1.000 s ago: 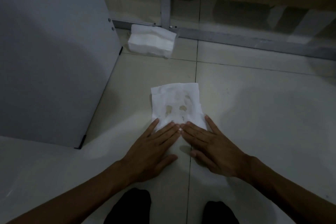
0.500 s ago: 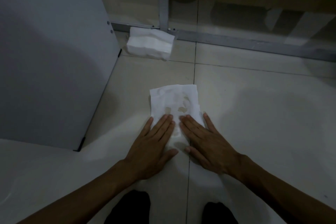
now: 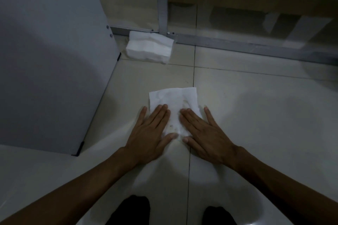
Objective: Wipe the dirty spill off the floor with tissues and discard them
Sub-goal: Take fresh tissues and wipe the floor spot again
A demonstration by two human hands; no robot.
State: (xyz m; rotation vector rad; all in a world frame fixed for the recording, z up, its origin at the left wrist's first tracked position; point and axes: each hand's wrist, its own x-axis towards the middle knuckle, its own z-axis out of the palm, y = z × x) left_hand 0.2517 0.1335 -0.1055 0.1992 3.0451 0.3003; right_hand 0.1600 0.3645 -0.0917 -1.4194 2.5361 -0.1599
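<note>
An indoor room with an office or institutional look, though its exact kind cannot be told. The floor (image 3: 256,115) is laid with large pale glossy tiles. A grey panel (image 3: 51,60) with screw heads stands at the left edge. At the far edge runs a glass partition (image 3: 237,16) in a metal frame (image 3: 163,5).

No writing, label, brand, number or sign can be read on anything in view.
</note>
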